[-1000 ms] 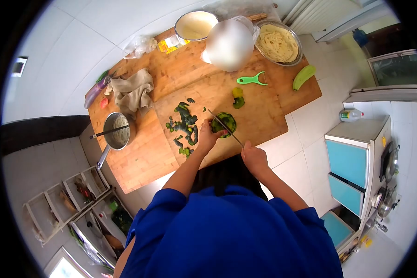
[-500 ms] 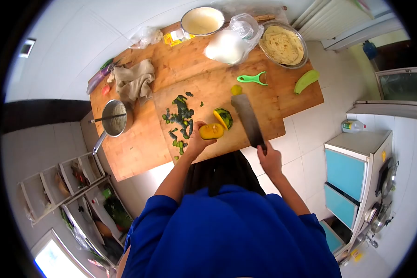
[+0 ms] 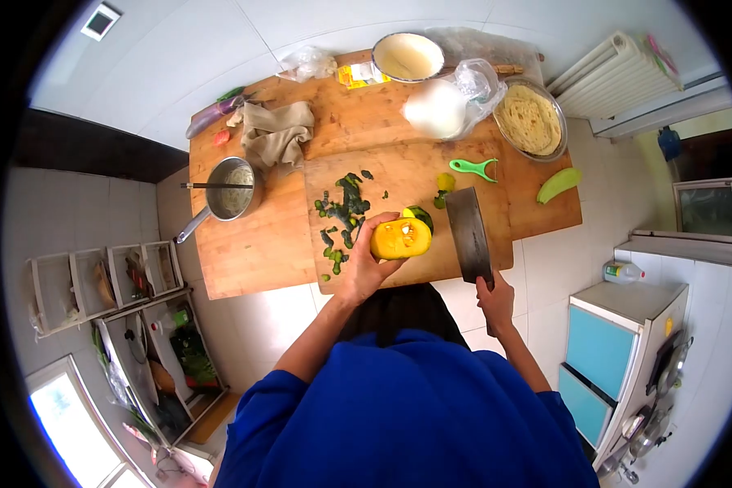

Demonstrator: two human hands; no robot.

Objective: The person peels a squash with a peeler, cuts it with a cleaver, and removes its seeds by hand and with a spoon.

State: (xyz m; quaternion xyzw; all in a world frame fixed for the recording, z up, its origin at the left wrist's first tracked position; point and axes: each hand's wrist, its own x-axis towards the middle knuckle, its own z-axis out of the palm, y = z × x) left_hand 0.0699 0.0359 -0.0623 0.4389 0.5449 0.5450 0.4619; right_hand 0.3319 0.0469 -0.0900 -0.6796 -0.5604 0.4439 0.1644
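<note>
My left hand (image 3: 369, 259) is closed round a peeled yellow pumpkin piece (image 3: 400, 239), its cut face with seeds turned up towards me. Behind it, partly hidden, another pumpkin piece with dark green skin (image 3: 419, 216) rests on the cutting board (image 3: 382, 176). In my right hand (image 3: 494, 299) is the handle of a cleaver (image 3: 468, 233), its broad blade pointing away from me over the board's right part. Dark green peelings (image 3: 349, 203) lie scattered to the left of the pumpkin. Small yellow-green offcuts (image 3: 445, 182) sit near the blade's far end.
A green peeler (image 3: 473, 168) lies beyond the cleaver. Around the table stand a saucepan (image 3: 234, 195) with a stick across it, a cloth (image 3: 276, 134), an enamel bowl (image 3: 407, 57), a white plastic bag (image 3: 435, 110), a bowl of flatbread (image 3: 530, 120) and a green gourd piece (image 3: 559, 185).
My left hand has raised the pumpkin piece and turned its seeded face up. The cleaver has swung more upright, away from the small offcuts. The whole view has shifted.
</note>
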